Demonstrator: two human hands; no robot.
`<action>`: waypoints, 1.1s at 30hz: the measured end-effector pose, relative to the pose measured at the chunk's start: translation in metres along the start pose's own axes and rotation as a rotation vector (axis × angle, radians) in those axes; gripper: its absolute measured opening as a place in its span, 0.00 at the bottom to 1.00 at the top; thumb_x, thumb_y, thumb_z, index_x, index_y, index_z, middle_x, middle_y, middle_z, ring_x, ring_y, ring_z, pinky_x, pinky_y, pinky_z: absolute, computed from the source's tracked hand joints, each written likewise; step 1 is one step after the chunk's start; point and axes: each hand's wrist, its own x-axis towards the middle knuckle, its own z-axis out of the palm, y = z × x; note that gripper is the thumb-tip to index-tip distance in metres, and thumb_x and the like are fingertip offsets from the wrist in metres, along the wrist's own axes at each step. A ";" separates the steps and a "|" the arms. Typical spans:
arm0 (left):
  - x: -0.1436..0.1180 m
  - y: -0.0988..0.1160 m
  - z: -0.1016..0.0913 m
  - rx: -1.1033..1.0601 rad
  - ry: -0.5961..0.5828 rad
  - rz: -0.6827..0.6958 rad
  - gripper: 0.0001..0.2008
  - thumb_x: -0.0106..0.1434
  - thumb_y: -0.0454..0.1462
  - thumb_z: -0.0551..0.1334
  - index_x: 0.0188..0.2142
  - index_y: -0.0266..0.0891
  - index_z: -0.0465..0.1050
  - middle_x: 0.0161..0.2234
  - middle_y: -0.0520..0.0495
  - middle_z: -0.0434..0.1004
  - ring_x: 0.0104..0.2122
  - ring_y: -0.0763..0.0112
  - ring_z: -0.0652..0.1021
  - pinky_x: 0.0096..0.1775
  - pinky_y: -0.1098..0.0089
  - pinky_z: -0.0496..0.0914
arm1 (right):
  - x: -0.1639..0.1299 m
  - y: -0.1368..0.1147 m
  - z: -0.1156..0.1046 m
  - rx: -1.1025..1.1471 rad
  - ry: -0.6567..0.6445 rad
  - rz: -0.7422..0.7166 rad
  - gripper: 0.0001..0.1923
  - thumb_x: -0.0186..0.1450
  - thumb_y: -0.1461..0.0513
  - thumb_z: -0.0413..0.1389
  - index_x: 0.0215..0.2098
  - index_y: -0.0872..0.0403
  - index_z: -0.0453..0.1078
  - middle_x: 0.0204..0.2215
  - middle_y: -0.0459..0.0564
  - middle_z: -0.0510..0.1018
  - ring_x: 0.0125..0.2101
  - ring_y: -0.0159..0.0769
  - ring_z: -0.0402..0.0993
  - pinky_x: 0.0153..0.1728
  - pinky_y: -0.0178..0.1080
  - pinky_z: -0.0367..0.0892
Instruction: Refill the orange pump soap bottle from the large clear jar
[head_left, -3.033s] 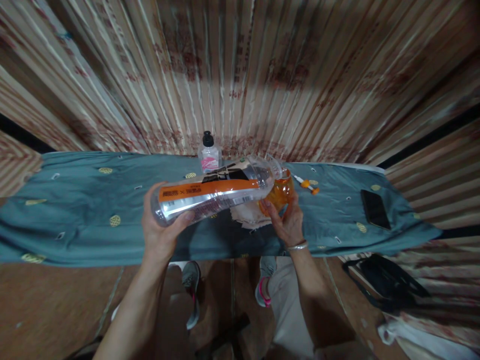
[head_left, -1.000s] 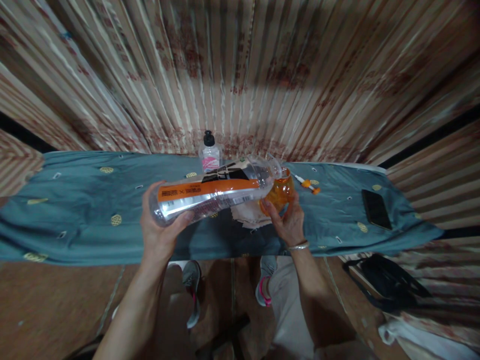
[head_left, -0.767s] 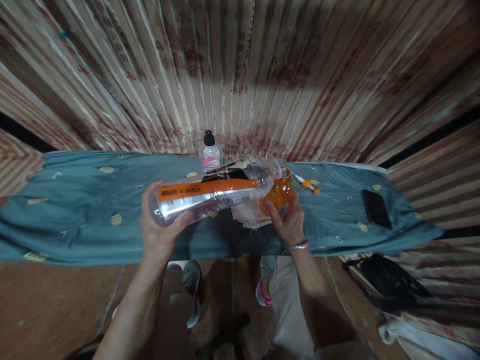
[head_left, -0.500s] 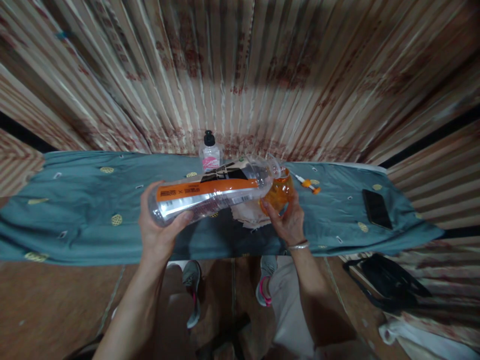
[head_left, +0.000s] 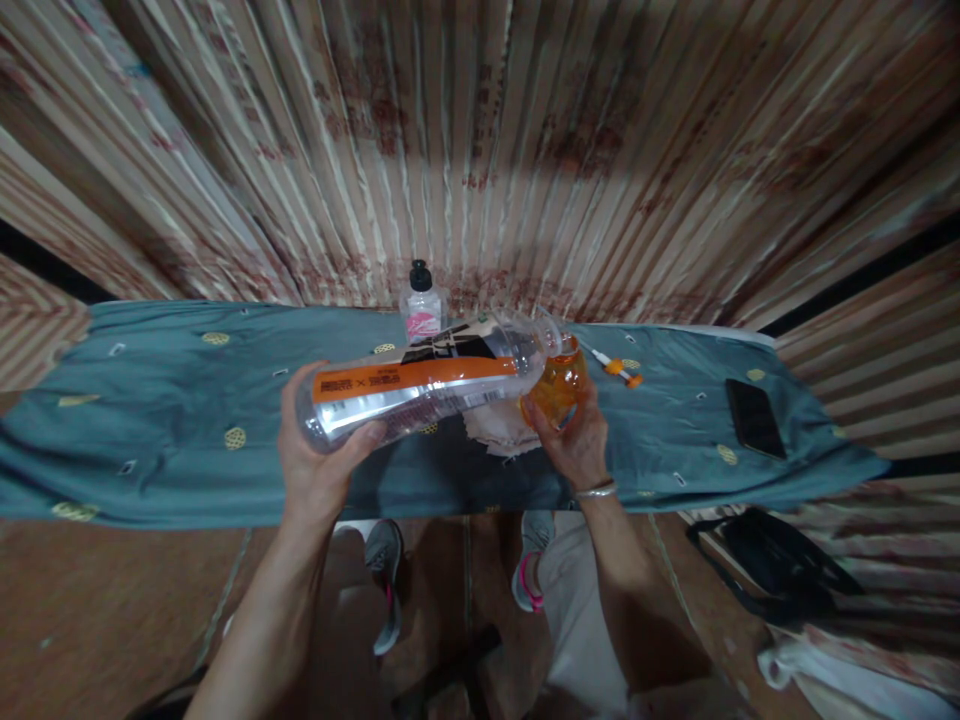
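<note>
Left hand [head_left: 319, 465], fingers wrapped round base of big clear bottle [head_left: 420, 388], tipped near-flat above teal cloth [head_left: 150, 420]. Right hand [head_left: 574, 440] cups orange cup [head_left: 559, 382] under mouth. Tilt slow, mouth over rim, cup level.

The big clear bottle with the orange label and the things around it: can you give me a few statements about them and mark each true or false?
1. The left hand holds the big clear bottle tipped nearly on its side. True.
2. The bottle's mouth points toward the orange cup that the right hand grips. True.
3. The black phone lies left of the big bottle. False: it lies far to the right on the teal cloth.
4. The small bottle with the black cap lies flat. False: it stands upright by the curtain.
5. The right wrist bears a silver bracelet. True.
</note>
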 end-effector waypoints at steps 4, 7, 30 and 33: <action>0.000 -0.001 -0.001 -0.004 -0.001 -0.005 0.36 0.46 0.47 0.75 0.55 0.50 0.69 0.45 0.48 0.77 0.43 0.58 0.78 0.45 0.57 0.76 | -0.001 0.002 0.003 -0.005 0.025 -0.026 0.39 0.62 0.45 0.59 0.62 0.58 0.56 0.50 0.65 0.77 0.48 0.53 0.79 0.45 0.54 0.77; 0.000 -0.003 -0.001 0.002 0.007 0.019 0.37 0.46 0.47 0.76 0.55 0.48 0.69 0.45 0.47 0.77 0.43 0.60 0.78 0.46 0.59 0.75 | -0.001 0.003 0.004 -0.009 0.038 -0.036 0.39 0.61 0.45 0.60 0.62 0.59 0.57 0.50 0.65 0.77 0.47 0.54 0.79 0.44 0.54 0.77; 0.000 0.001 -0.002 0.018 0.003 0.008 0.36 0.46 0.47 0.75 0.55 0.50 0.70 0.45 0.49 0.77 0.43 0.58 0.78 0.45 0.58 0.75 | -0.001 -0.001 0.003 0.011 0.034 -0.026 0.39 0.62 0.44 0.58 0.62 0.57 0.56 0.49 0.62 0.77 0.46 0.52 0.79 0.44 0.53 0.77; 0.000 0.000 -0.002 0.022 0.004 0.024 0.36 0.46 0.47 0.75 0.55 0.50 0.70 0.44 0.49 0.77 0.42 0.59 0.78 0.44 0.59 0.76 | -0.002 0.001 0.004 0.008 0.011 -0.015 0.40 0.62 0.45 0.58 0.63 0.57 0.54 0.50 0.63 0.77 0.47 0.53 0.79 0.45 0.54 0.77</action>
